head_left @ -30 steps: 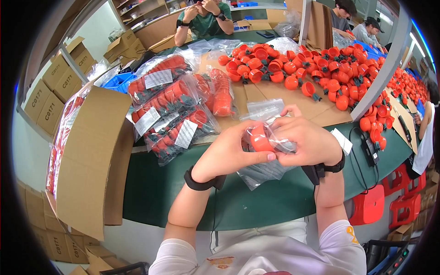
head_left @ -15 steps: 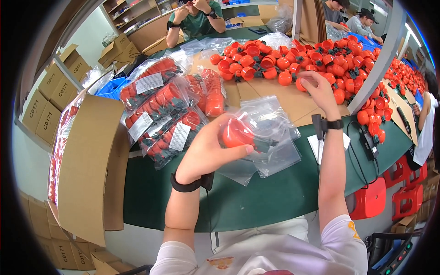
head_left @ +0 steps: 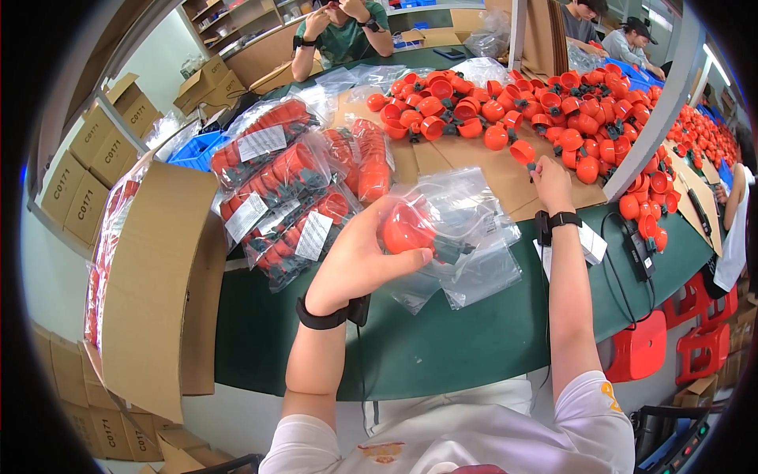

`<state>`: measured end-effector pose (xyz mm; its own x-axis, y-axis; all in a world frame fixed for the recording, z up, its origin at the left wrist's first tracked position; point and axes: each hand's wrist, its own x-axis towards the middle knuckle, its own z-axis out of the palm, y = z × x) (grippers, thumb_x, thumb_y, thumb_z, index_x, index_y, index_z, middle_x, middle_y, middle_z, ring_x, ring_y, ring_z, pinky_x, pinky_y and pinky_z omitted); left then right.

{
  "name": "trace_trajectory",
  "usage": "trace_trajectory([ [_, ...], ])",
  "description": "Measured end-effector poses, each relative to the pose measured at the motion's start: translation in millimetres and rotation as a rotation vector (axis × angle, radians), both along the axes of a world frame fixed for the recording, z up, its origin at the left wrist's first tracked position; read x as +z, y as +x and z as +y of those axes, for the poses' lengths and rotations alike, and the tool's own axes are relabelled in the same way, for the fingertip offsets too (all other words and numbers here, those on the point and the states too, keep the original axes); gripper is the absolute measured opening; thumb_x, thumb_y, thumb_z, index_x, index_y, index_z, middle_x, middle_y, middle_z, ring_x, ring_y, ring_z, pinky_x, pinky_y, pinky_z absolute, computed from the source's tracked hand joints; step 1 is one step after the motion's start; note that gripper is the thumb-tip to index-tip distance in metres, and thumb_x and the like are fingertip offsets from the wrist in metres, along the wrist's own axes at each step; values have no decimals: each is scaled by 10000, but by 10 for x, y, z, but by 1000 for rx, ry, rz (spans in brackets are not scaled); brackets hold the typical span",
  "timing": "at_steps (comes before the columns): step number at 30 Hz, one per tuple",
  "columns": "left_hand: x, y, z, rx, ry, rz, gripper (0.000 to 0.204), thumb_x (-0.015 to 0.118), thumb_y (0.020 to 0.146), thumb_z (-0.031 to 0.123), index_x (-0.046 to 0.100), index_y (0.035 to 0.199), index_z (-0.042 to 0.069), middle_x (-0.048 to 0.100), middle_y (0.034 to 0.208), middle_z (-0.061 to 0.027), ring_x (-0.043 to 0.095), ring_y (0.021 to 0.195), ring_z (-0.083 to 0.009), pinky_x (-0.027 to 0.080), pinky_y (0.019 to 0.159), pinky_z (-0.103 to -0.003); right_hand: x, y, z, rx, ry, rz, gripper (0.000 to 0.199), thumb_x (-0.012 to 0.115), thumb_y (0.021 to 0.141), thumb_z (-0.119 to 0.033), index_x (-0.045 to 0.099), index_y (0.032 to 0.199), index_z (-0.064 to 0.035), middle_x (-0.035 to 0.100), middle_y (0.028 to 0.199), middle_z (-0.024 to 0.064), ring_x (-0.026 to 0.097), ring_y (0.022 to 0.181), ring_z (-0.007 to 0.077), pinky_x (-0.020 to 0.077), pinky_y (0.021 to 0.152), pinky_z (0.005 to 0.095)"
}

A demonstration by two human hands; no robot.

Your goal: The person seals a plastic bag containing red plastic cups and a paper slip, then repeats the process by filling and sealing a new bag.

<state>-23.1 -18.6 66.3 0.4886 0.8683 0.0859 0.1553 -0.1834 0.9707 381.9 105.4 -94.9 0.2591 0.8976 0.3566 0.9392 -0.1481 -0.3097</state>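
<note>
My left hand (head_left: 355, 257) is closed around a red plastic cup (head_left: 407, 229) with a dark clip-like end, at the mouth of a clear plastic bag (head_left: 456, 189). Whether the cup is fully inside the bag I cannot tell. More flat clear bags (head_left: 493, 276) lie beneath it. In front of the pile, my right hand (head_left: 553, 186) pinches another red cup (head_left: 522, 152) by its dark end, its opening tilted up. Behind it spreads a large heap of red cups (head_left: 584, 118) with dark ends.
Filled bags of red cups (head_left: 272, 186) are stacked left of my left hand. A tall open carton (head_left: 150, 284) stands at the left on the green table (head_left: 410, 355). A grey post (head_left: 659, 103) rises at the right, near a black adapter (head_left: 638, 257). A person (head_left: 343, 35) sits across.
My right hand has closed on a red cup and drawn it slightly out of the heap, toward me. My left hand stays nearly in place with its cup and bag.
</note>
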Motion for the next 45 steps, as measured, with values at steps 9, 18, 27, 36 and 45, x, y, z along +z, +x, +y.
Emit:
trace_trajectory([
  [9, 23, -24, -6, 20, 49, 106, 633, 825, 764, 106, 570, 1322, -48, 667, 1145, -70, 622, 1035, -127, 491, 951, -297, -27, -59, 3, 89, 67, 185, 278, 728, 854, -115, 550, 1063, -66, 709, 1002, 194, 675, 957, 418, 533, 808, 509],
  [18, -75, 2, 76, 92, 194, 99, 632, 837, 760, 222, 572, 1270, -40, 711, 1057, -148, 691, 989, -231, 527, 906, -350, 461, -12, -6, 309, 141, 621, 189, 690, 902, -111, 628, 1057, -23, 702, 876, 99, 682, 786, 181, 523, 677, 323],
  [27, -94, 39, 57, 179, 439, 257, 612, 837, 755, 209, 568, 1268, 11, 691, 1115, -193, 687, 1042, -344, 530, 909, -399, 1719, -1162, -1134, 695, 369, 842, 158, 730, 924, -142, 663, 1009, -27, 695, 912, -15, 590, 746, 28, 418, 652, 202],
  [36, -88, 136, 15, 143, 423, 258, 647, 849, 742, 146, 544, 1291, -10, 687, 1120, -166, 681, 1041, -259, 518, 916, -357, 1716, -1494, -1209, 616, 30, 812, 245, 779, 897, -215, 642, 908, -13, 644, 676, -11, 454, 568, 33, 346, 545, 235],
  [45, -117, 171, 17, 96, 374, 128, 679, 852, 754, 137, 525, 1334, 3, 676, 1187, -113, 651, 1108, -183, 501, 984, -340, 1688, -1471, -1175, 730, 318, 489, 194, 778, 888, -210, 724, 1002, -62, 639, 810, -8, 519, 791, 80, 402, 701, 263],
])
